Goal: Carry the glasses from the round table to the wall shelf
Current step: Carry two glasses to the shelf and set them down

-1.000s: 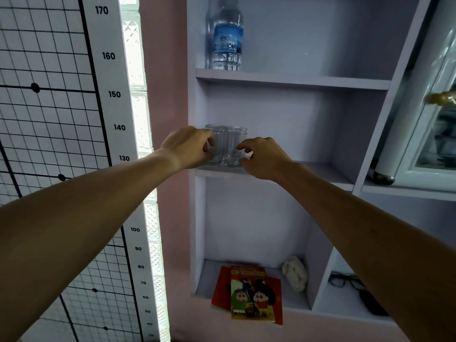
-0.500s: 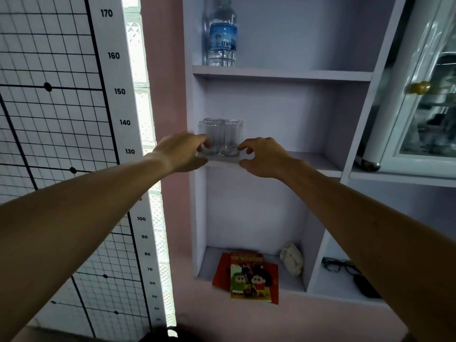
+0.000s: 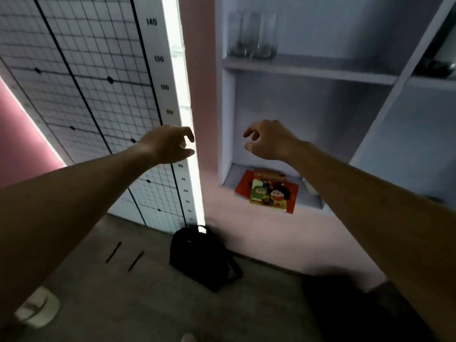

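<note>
Two clear glasses (image 3: 254,35) stand side by side at the left end of a pale wall shelf (image 3: 308,70), blurred by camera motion. My left hand (image 3: 170,144) hangs in the air well below and to the left of them, fingers loosely curled, holding nothing. Level with it and below the shelf board, my right hand (image 3: 269,140) is also loosely curled and holds nothing. Neither hand touches the glasses or the shelf. The round table is out of view.
A red cartoon booklet (image 3: 267,191) lies on the lower shelf. A black bag (image 3: 202,255) sits on the floor against the pink wall. A height chart with a grid (image 3: 98,82) covers the wall at left. A white object (image 3: 37,307) lies at bottom left.
Both hands have let go of the glasses and dropped away below the shelf. The view has tilted down, now showing the floor and bag.
</note>
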The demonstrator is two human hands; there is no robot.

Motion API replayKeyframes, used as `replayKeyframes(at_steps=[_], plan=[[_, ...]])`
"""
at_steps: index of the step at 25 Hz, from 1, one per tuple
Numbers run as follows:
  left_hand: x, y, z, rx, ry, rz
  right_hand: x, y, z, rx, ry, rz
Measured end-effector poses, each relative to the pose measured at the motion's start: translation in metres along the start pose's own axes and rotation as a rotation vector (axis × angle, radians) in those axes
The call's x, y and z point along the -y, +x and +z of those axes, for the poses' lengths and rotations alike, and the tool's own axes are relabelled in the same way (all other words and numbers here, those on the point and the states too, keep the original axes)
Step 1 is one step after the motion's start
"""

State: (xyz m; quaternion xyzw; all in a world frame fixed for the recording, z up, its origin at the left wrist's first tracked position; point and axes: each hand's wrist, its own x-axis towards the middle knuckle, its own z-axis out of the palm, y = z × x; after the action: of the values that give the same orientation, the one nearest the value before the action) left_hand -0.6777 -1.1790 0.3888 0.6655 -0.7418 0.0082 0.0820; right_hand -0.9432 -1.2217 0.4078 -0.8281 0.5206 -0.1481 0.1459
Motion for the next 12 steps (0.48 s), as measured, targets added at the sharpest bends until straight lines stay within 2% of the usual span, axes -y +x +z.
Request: replayKeyframes(at_steps=[4,7,12], plan=[[0.033,-0.100,0.096,0.286,-0.106,-0.232,-0.013,-0.036,0.116,0.245,0.016,0.039],[0.055,-0.194,0.169,0.410,-0.159,-0.424,-0.021,-0.080,0.207,0.478,-0.002,0.033],[0.053,-0.407,0.281,0.716,-0.309,-0.652,-0.025,-0.213,0.349,0.870,-0.083,0.057]])
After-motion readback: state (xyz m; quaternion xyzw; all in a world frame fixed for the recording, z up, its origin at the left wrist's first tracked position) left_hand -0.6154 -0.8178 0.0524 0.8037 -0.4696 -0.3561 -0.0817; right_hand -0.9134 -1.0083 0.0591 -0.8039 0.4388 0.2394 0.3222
